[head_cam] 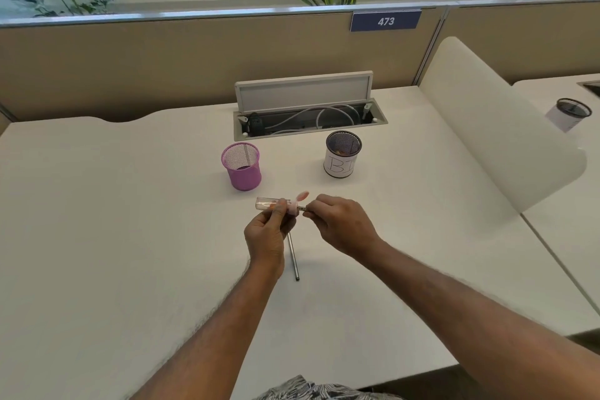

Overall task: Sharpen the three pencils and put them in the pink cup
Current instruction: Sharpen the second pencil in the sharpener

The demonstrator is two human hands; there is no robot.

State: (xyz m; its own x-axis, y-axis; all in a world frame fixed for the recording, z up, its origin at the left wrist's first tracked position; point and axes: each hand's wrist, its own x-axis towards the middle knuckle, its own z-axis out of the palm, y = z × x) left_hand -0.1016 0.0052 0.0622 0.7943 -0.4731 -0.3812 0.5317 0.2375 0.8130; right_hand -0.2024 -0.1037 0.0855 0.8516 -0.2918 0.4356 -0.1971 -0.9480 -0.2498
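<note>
My left hand (269, 234) grips a clear sharpener (271, 204) with a pink end and an open pink lid, held level above the white desk (130, 204). My right hand (341, 224) pinches a dark pencil (306, 208) whose tip is pushed into the sharpener's pink end; most of that pencil is hidden in my fingers. Another dark pencil (293, 258) lies on the desk below my left hand, partly covered by it. The pink mesh cup (242, 166) stands just beyond my hands, to the left; what it holds cannot be made out.
A dark mesh cup wrapped in white paper (341, 156) stands right of the pink cup. Behind both is an open cable hatch (308, 117) with its lid raised. A white curved divider (503, 127) bounds the desk on the right, with another cup (569, 117) beyond it.
</note>
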